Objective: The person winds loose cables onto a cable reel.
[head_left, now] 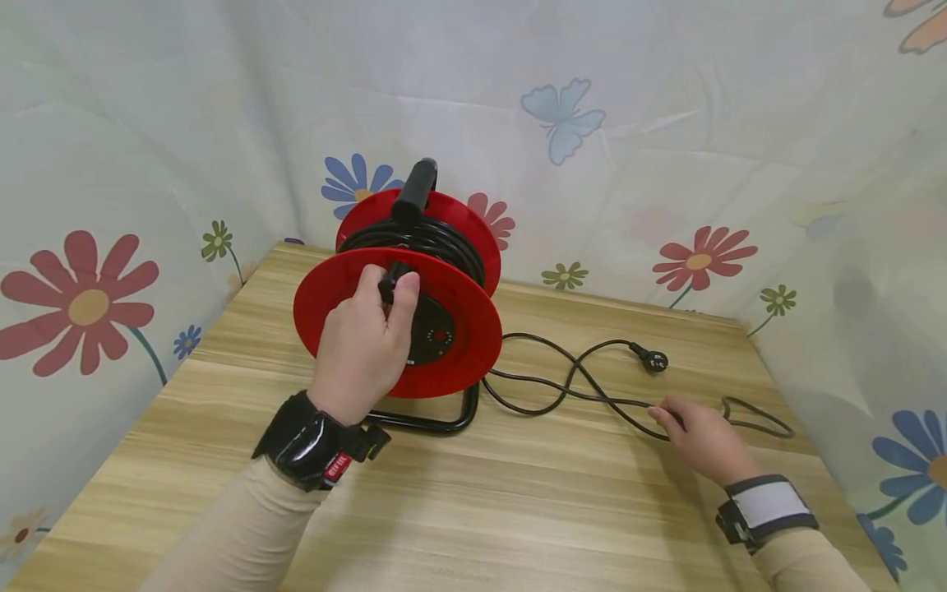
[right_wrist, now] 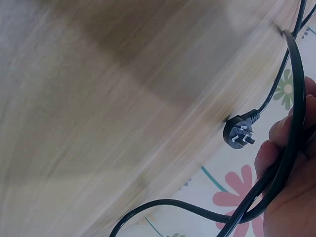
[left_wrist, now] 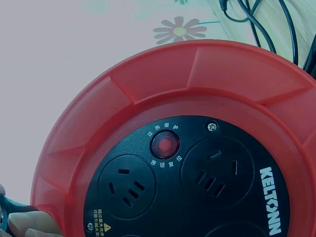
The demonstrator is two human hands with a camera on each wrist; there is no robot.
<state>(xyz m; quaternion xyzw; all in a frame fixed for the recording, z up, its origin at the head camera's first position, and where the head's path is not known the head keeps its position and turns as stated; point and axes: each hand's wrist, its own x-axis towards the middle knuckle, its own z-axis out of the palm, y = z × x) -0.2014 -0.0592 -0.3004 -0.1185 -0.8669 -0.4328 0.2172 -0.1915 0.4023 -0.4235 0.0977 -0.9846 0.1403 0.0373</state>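
A red cable reel (head_left: 466, 329) with black cord wound between its two discs stands on a black tube frame (head_left: 436, 425). On its front disc, my left hand (head_left: 362, 345) grips the black crank knob (head_left: 395, 279) between thumb and fingers. The left wrist view shows the reel's black socket panel (left_wrist: 168, 192) with a red button (left_wrist: 165, 144). To the right, my right hand (head_left: 706, 440) holds the loose black cord (head_left: 547, 381) just above the table. The cord's three-pin plug (head_left: 654, 360) lies beyond that hand, its pins visible in the right wrist view.
The reel's black carrying handle (head_left: 417, 191) rises over its top. Loose cord crosses itself between reel and plug, and a further loop (head_left: 762, 419) lies right of my right hand. A flower-printed curtain (head_left: 459, 66) borders the wooden table (head_left: 518, 526) at the back and sides.
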